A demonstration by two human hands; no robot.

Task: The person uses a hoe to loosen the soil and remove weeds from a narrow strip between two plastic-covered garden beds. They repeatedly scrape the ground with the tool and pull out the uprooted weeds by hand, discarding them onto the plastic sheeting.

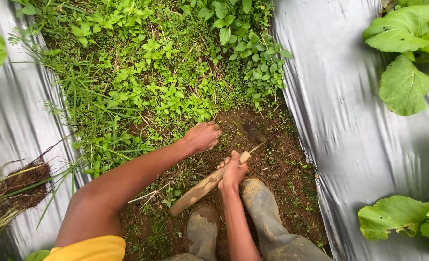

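My right hand (pixel 233 171) grips the wooden handle (pixel 200 189) of a small hoe, its thin metal neck leading to a blurred dark blade (pixel 251 130) just above bare brown soil (pixel 282 169). My left hand (pixel 203 136) is closed in a fist at the edge of the green weeds (pixel 142 92), knuckles down near the soil; whether it holds any weeds is not visible. My two muddy rubber boots (pixel 260 203) stand on the soil below the hands.
Silver plastic mulch sheets (pixel 350 121) flank the weedy furrow on both sides. Broad-leaved green plants (pixel 408 58) grow through the right sheet. A pulled clump of weeds with roots and soil (pixel 18 186) lies on the left sheet.
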